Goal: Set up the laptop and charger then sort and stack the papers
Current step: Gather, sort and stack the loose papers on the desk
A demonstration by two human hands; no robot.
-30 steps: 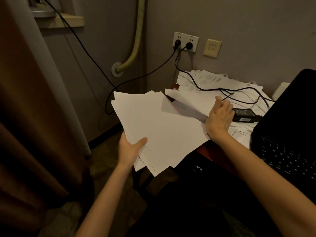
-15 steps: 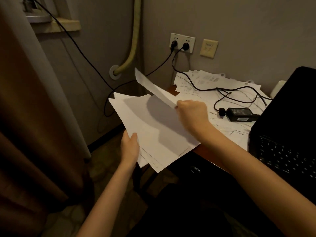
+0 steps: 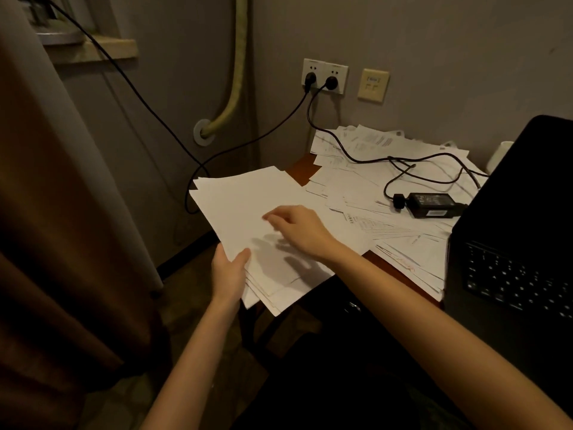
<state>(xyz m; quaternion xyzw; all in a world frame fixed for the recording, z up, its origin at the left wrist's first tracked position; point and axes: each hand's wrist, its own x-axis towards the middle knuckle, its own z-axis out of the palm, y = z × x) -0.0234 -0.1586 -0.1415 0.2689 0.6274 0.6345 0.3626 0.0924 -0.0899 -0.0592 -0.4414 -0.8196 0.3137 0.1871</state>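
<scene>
My left hand (image 3: 231,273) grips the near left edge of a fanned stack of white papers (image 3: 245,206), held over the table's left corner. My right hand (image 3: 296,229) hovers just above the top sheet with fingers loosely spread, holding nothing. More printed papers (image 3: 366,193) lie scattered over the table. The black charger brick (image 3: 434,204) sits on them, its cable running to the wall socket (image 3: 324,76). The open black laptop (image 3: 521,243) stands at the right.
The brown wooden table (image 3: 302,169) shows between the papers. A second black cable hangs from the socket toward the window ledge (image 3: 93,49). A brown curtain (image 3: 46,243) fills the left. A white cup (image 3: 499,155) stands behind the laptop.
My right hand carried one sheet from the table over to the held stack and let it go on top. My left hand kept its grip on the stack.
</scene>
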